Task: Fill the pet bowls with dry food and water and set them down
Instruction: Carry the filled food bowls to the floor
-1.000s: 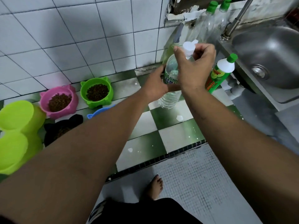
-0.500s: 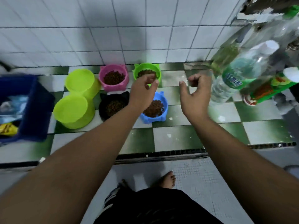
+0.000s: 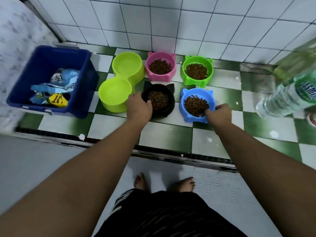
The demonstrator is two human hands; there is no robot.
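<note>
Nearest the camera, the person stands barefoot on the lower grey floor, both arms reaching forward over the dark drain strip onto the raised green-and-white checked ledge.

The left hand is clamped on the near-left rim of the black bowl, thumb hooked over the edge just beside the dry food, fingers hidden under the outer wall. The right hand is closed on the near-right rim of the blue bowl in the same way, thumb touching the kibble at the edge. Each bowl lies straight ahead of the hand holding it, so neither arm has to cross; the two bowls sit side by side, apart, both still resting on the ledge.

The coming move is probably a lift of both at once. Each grip is at one side of a round bowl, away from its centre, so the far side will want to dip and spill unless the wrists keep the rims level.

Just left of the black bowl is a lime double bowl; its contents cannot be told for certain. Behind, near the wall, stand a pink bowl and a green bowl, both filled with dry food. Far left is a blue bin with packets; at the right edge, a blurred water bottle.
</note>
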